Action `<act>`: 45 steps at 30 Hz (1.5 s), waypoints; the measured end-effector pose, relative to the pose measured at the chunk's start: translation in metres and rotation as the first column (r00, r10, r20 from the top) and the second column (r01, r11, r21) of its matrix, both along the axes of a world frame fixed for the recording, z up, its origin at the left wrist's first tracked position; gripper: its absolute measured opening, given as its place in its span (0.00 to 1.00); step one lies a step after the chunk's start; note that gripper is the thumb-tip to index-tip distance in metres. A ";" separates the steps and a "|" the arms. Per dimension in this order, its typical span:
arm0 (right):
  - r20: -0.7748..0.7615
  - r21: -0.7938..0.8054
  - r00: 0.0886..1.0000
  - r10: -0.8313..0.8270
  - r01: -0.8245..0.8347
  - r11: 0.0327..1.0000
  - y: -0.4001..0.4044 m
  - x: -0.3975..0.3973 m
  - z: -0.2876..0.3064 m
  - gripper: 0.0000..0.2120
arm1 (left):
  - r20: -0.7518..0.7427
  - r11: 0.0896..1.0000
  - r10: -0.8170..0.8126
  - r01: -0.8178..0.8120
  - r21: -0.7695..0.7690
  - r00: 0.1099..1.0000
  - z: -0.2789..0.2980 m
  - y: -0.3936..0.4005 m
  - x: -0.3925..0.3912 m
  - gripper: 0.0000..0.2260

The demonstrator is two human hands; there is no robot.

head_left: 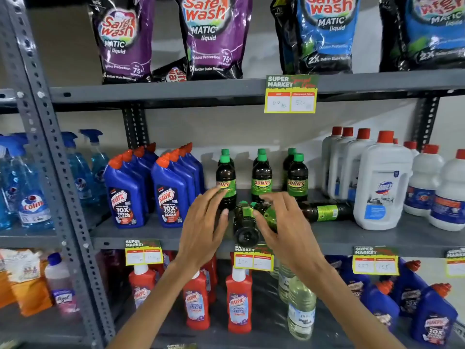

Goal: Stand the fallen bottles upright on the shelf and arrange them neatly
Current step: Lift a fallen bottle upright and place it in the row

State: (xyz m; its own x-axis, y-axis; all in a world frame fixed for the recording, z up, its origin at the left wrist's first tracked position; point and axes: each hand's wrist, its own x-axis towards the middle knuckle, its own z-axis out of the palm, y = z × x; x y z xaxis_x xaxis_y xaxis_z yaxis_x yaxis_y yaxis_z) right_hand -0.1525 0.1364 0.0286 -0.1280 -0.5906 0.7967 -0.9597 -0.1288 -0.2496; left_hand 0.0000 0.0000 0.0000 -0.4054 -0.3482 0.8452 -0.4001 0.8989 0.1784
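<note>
Dark Sunny bottles with green caps and labels stand on the middle shelf (161, 238): one at the left (225, 182), one in the middle (261, 178), one at the right (297, 180), with more behind them. Three lie fallen. One fallen bottle (246, 226) points its base at me. A second fallen bottle (270, 217) lies beside it, partly under my right hand. A third fallen bottle (325, 212) lies sideways further right. My left hand (203, 227) hovers with fingers apart, just left of the first fallen bottle. My right hand (286, 222) is spread over the second, thumb beside it.
Blue Harpic bottles (171, 195) stand close on the left and white jugs (382, 187) on the right. Safe Wash pouches (214, 36) fill the shelf above. Red Harpic bottles (239, 301) stand on the shelf below. Price tags (253, 259) hang on the shelf edges.
</note>
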 end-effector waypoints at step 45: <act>0.751 -0.018 0.596 0.284 -0.411 0.911 -0.177 0.009 -0.035 0.37 | 0.557 0.978 0.048 -0.151 0.140 0.829 -0.057 -0.098 0.029 0.23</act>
